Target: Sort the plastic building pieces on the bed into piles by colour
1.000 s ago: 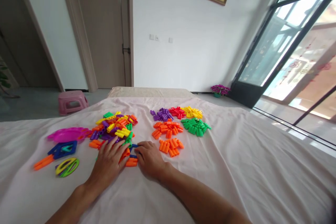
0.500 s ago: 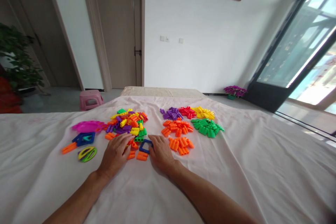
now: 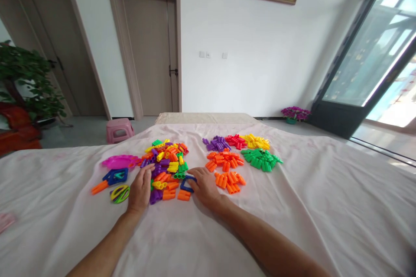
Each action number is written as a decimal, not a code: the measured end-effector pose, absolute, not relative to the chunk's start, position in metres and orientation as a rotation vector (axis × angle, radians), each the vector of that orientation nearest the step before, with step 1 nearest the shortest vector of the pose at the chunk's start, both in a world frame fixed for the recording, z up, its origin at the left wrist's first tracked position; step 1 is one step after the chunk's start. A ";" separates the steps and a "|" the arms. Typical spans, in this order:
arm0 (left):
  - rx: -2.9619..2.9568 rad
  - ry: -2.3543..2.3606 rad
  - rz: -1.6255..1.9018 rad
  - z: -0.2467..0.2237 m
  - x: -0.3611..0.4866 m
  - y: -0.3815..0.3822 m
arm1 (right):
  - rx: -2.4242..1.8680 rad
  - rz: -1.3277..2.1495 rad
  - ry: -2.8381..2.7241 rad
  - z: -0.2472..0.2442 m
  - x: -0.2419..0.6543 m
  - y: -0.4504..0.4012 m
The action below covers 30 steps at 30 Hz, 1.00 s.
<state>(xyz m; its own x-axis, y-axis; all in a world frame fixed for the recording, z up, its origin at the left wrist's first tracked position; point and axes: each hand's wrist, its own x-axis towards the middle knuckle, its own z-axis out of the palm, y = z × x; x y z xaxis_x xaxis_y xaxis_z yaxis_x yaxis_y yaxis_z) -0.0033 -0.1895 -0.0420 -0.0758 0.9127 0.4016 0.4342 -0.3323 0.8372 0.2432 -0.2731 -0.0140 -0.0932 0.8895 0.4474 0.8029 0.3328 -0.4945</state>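
- The left hand [image 3: 140, 189] lies flat on the pink sheet [image 3: 325, 216], fingers spread and pointing to the far edge, touching the left side of the mixed pile [image 3: 165, 160]; it pinches nothing.
- The right hand [image 3: 204, 185] lies palm down, fingers loosely spread and aimed left toward the pile; its fingertips touch a blue frame [image 3: 187, 183].
- The blue frame lies flat at the pile's near right corner, just beside two orange tubes [image 3: 184, 195]. Those tubes lie side by side, long axes running left to right, parallel to the near edge.
- The mixed pile holds short tubes of orange, yellow, purple and green, lying in all directions, about midway across the sheet and left of centre.
- To the right, well apart from the pile, are sorted heaps: an orange heap [image 3: 230, 181] nearest the right hand, another orange heap [image 3: 224, 160] behind it, then purple [image 3: 216, 143], red [image 3: 236, 140], yellow [image 3: 258, 141] and green [image 3: 261, 159] toward the far edge.
- Left of the left hand lie a yellow-green oval [image 3: 120, 193], a blue triangle piece [image 3: 116, 176], an orange stick [image 3: 99, 187] angled toward the far right, and a magenta plate [image 3: 119, 161]. I cannot tell whether anything lies in the plate.
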 end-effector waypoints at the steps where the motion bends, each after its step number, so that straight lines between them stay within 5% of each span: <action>1: 1.706 1.458 1.386 -0.043 -0.005 -0.187 | -1.493 0.157 -1.936 -0.011 0.240 -0.270; 10: 1.621 1.433 1.361 -0.055 -0.015 -0.163 | -1.513 0.094 -2.206 -0.003 0.209 -0.240; 18: 1.700 1.696 1.171 -0.049 -0.030 -0.154 | -1.536 0.344 -1.752 -0.001 0.228 -0.244; 23: 1.907 1.768 1.091 -0.048 -0.035 -0.149 | -1.682 0.243 -2.013 0.014 0.238 -0.262; 30: 2.035 1.858 0.996 -0.046 -0.040 -0.146 | -1.313 0.276 -2.574 0.027 0.252 -0.246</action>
<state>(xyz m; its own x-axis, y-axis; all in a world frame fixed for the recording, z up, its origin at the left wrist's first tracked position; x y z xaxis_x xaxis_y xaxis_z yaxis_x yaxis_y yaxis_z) -0.0404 -0.1461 -0.0456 -0.0237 0.9424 0.3335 0.7994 -0.1824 0.5724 0.2520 -0.2460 0.0275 -0.5682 0.8133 0.1254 0.7681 0.5789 -0.2737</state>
